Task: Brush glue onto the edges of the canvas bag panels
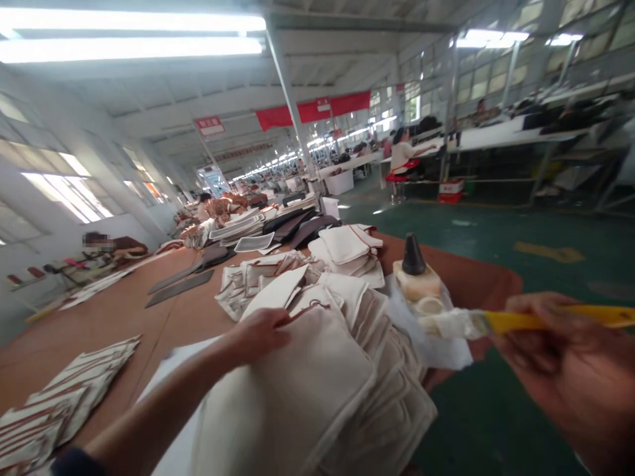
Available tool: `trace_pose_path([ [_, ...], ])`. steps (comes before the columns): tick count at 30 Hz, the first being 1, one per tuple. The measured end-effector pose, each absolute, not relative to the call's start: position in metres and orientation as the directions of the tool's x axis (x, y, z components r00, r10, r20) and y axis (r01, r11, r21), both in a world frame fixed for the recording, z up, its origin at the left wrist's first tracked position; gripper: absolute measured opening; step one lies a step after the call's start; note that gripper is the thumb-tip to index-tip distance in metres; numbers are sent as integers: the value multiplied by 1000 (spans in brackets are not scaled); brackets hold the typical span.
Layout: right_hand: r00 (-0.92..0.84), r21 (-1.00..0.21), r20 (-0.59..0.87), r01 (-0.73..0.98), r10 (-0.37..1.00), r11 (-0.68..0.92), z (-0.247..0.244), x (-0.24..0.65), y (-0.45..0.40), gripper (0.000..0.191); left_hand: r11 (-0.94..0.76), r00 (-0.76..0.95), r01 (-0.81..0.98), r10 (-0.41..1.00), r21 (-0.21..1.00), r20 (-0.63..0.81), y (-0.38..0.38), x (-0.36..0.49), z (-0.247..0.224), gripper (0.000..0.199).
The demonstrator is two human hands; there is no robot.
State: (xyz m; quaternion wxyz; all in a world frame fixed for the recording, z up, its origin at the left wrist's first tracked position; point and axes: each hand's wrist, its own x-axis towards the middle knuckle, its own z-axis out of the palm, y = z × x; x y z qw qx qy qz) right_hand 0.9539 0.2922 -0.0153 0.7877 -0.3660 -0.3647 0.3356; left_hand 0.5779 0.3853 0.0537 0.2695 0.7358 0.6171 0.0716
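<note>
My right hand (560, 360) grips the yellow handle of a paintbrush (516, 322), and its white-coated bristles reach left over a small glue pot (429, 306). Behind the pot stands a cream block-shaped container with a black cone-shaped nozzle (413, 254). My left hand (265, 336) lies at the far edge of a cream fabric panel (317, 363), its fingers closed on that edge. Under and beside this panel is a fanned stack of similar panels (401, 396). The fingertips of my left hand are partly hidden.
The brown table (183, 324) bears striped cream pieces (59, 396) at left, dark strips (181, 287), and more cream piles (347, 248). White paper (459, 350) lies under the glue things near the table's right edge. A seated person (404, 158) works further back; another person sits at left.
</note>
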Motion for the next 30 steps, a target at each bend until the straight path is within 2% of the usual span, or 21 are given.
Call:
trace_pose_path([
  [1,495,-812,251,-360,832,460,-17,948,297,26,-135,247,900,942,414,-228,381,582,40,19],
  [3,439,-784,140,-499,888,370,-23,935,307,23,-118,225,913,943,390,-244,375,590,20,19],
  [6,389,-779,121,-533,913,330,-32,914,327,27,-22,141,856,971,516,-192,372,605,8,26],
  [8,372,-774,148,-534,917,341,-33,903,340,28,-39,124,811,987,583,-106,371,615,2,33],
  [11,347,-755,208,-537,914,376,-28,892,355,26,-64,84,766,996,640,-1,369,624,-10,31],
  [14,322,-747,229,-547,919,378,-21,888,358,23,-164,123,719,986,676,108,365,623,-16,66],
  [16,335,-738,218,-558,917,379,-18,889,356,23,-276,264,665,956,694,128,364,620,-15,82],
  [17,350,-732,207,-564,914,381,-18,889,353,23,-311,329,641,937,701,115,365,619,-14,81],
  [19,370,-724,177,-579,912,375,-18,890,348,25,-322,369,635,925,703,90,367,618,-15,60],
  [21,365,-728,153,-588,919,354,-17,891,342,26,-287,310,664,946,691,95,370,618,-21,37],
  [22,354,-733,148,-588,923,343,-17,892,340,27,-261,264,674,959,691,106,371,619,-24,32],
  [23,345,-739,149,-584,927,336,-16,892,338,28,-243,219,677,968,695,125,372,620,-27,34],
  [25,331,-747,161,-574,930,334,-16,892,335,29,-221,171,684,975,695,142,373,621,-29,51],
  [27,327,-748,178,-568,928,344,-15,891,336,29,-202,192,695,977,690,93,373,621,-27,63],
  [28,326,-747,186,-566,927,349,-16,891,336,28,-194,227,692,973,695,45,373,622,-24,62],
  [30,320,-744,202,-564,926,357,-17,890,338,27,-171,290,671,956,722,-43,374,623,-19,46],
])
